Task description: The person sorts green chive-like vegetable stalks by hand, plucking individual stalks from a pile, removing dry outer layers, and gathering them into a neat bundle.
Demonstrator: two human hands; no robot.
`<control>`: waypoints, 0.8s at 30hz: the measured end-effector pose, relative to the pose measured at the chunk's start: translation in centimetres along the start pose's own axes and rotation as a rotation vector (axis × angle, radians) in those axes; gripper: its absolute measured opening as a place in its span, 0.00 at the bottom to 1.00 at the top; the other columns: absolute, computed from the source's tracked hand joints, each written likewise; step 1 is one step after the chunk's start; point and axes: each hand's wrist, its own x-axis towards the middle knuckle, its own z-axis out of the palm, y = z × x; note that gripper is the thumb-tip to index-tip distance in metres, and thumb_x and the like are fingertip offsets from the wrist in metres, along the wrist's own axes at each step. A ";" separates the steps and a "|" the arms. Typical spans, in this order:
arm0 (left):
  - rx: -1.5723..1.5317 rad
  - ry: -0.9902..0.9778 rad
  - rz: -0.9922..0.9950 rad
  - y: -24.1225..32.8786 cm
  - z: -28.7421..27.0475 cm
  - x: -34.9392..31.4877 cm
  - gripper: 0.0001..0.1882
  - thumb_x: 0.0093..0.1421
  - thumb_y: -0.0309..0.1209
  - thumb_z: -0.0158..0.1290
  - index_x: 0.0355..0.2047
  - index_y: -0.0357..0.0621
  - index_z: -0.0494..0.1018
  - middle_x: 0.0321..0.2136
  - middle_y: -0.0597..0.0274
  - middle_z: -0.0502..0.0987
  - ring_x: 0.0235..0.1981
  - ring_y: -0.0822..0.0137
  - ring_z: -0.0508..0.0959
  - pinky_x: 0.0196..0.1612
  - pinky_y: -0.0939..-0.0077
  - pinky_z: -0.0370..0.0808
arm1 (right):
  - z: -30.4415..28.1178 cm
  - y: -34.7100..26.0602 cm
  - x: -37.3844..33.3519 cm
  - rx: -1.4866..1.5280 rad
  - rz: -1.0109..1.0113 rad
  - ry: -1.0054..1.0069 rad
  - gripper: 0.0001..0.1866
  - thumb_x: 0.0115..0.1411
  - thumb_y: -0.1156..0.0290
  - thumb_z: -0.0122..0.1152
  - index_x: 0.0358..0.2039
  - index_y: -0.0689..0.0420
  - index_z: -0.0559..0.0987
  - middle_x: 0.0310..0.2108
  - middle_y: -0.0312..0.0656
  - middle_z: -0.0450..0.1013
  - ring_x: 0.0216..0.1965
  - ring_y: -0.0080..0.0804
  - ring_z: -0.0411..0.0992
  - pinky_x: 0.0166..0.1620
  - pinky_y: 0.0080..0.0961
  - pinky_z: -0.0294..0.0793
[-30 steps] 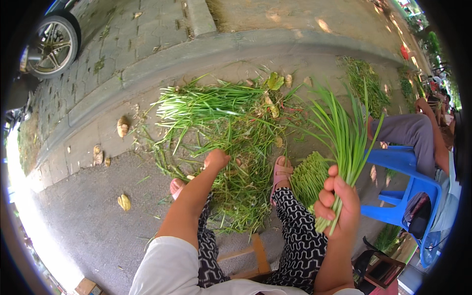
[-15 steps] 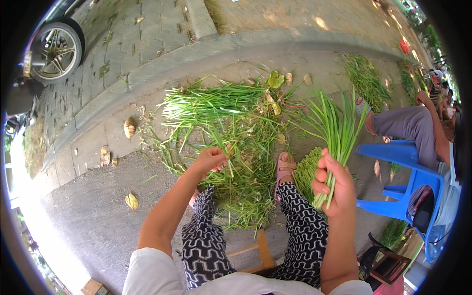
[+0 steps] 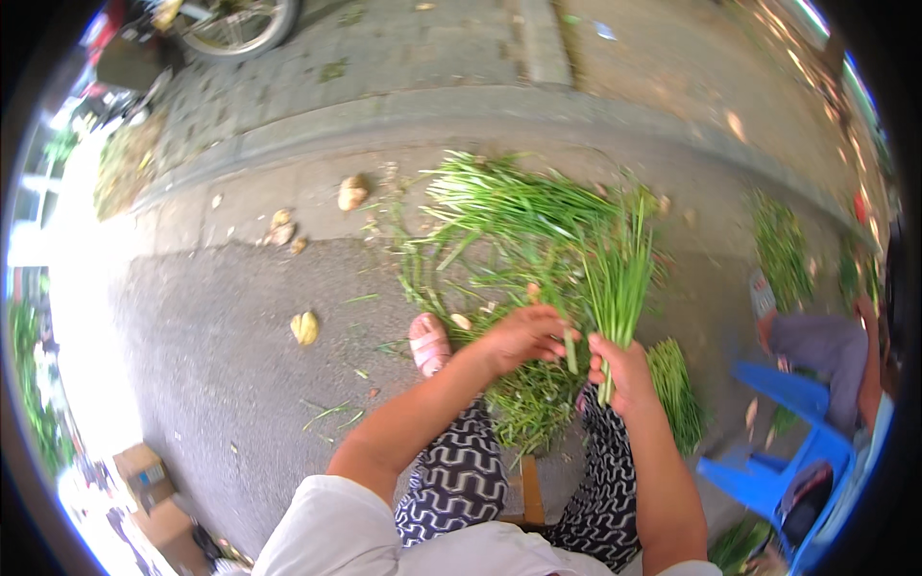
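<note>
My right hand (image 3: 624,372) is closed round the pale lower stems of a bunch of chives (image 3: 617,274), whose long green leaves point up and away from me. Close beside it, my left hand (image 3: 531,336) pinches a short green chive stalk (image 3: 571,353) between thumb and fingers. Beyond both hands lies a larger heap of chives (image 3: 514,197) on the ground. Loose trimmings (image 3: 533,403) cover the pavement between my feet. Right of my right hand rests a neat pile of chives (image 3: 674,394).
A person in grey trousers (image 3: 816,346) sits at the right by a blue plastic chair (image 3: 783,470). More greens (image 3: 780,245) lie near that person's foot. A motorbike wheel (image 3: 240,29) stands at the upper left, cardboard boxes (image 3: 168,533) at the lower left. A kerb (image 3: 384,106) runs across behind.
My view has swung left, so the scene sits further right. My left hand has come over beside my right hand, now with a stalk near the bunch. The right hand keeps its bunch.
</note>
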 end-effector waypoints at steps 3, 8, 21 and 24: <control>-0.031 0.045 -0.027 -1.4 -0.4 -0.2 0.12 0.53 0.35 0.55 0.36 0.46 0.68 0.26 0.66 0.75 0.26 0.73 0.76 0.26 0.81 0.74 | 2.5 1.5 -0.2 -0.090 0.067 0.015 0.12 0.52 0.70 0.59 0.38 0.57 0.72 0.25 0.34 0.69 0.20 0.17 0.64 0.16 0.14 0.60; -0.023 0.089 0.019 -3.0 -1.6 -0.3 0.06 0.52 0.32 0.53 0.28 0.46 0.70 0.19 0.66 0.74 0.16 0.75 0.74 0.17 0.83 0.71 | 2.9 3.4 0.4 -0.136 0.130 -0.079 0.11 0.54 0.71 0.56 0.38 0.55 0.70 0.25 0.34 0.69 0.19 0.16 0.63 0.14 0.12 0.57; -0.160 0.401 0.096 -4.9 -6.4 -0.6 0.04 0.49 0.28 0.53 0.24 0.42 0.73 0.18 0.62 0.70 0.18 0.69 0.71 0.19 0.66 0.74 | 9.3 4.0 2.5 -0.778 0.330 -0.086 0.13 0.53 0.60 0.58 0.33 0.55 0.71 0.23 0.34 0.65 0.21 0.23 0.62 0.22 0.21 0.62; -0.110 0.415 0.089 -3.4 -7.3 -0.3 0.07 0.50 0.32 0.52 0.22 0.41 0.71 0.17 0.64 0.69 0.19 0.70 0.71 0.20 0.69 0.74 | 10.7 4.7 4.4 -0.659 0.242 -0.086 0.09 0.53 0.74 0.55 0.34 0.58 0.68 0.19 0.36 0.65 0.13 0.20 0.62 0.12 0.17 0.60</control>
